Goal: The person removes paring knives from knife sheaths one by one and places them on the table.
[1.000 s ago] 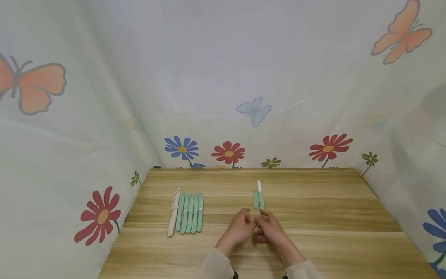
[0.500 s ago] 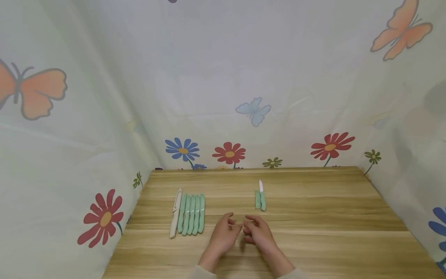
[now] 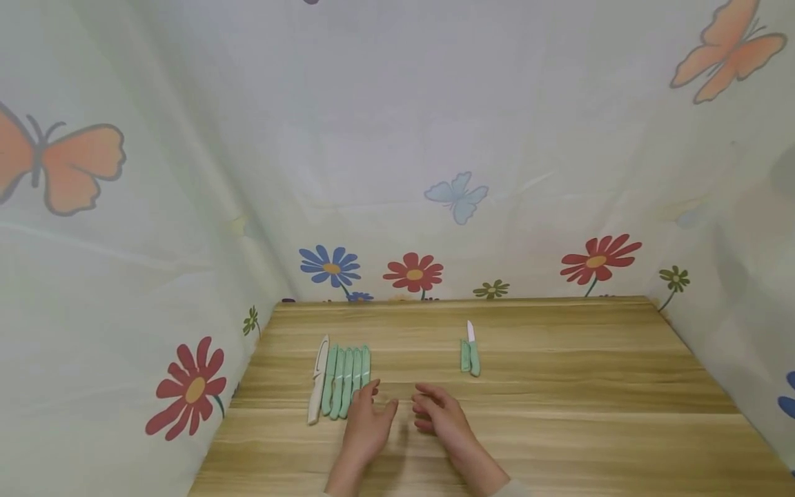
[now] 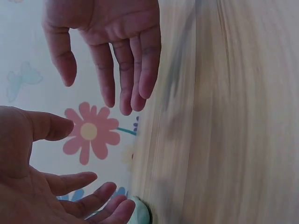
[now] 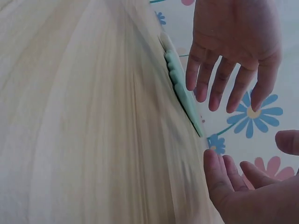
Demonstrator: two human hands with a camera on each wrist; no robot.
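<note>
My left hand (image 3: 365, 428), right hand (image 3: 450, 424): spread | 1 white knife (image 3: 317, 386) | 5 green knives (image 3: 346, 373) | 1 bare-bladed knife (image 3: 475, 358) | 1 green sheath (image 3: 465, 357)

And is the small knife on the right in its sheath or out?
Out: the small knife shows its pale blade bare, and the green sheath lies beside it.

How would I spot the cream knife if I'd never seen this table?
Start at the wooden table and look at its left part, by the person's left hand. A row of green knives lies there side by side. The cream knife is at the row's left end, handle toward the person, and is the only one that isn't green.
</note>
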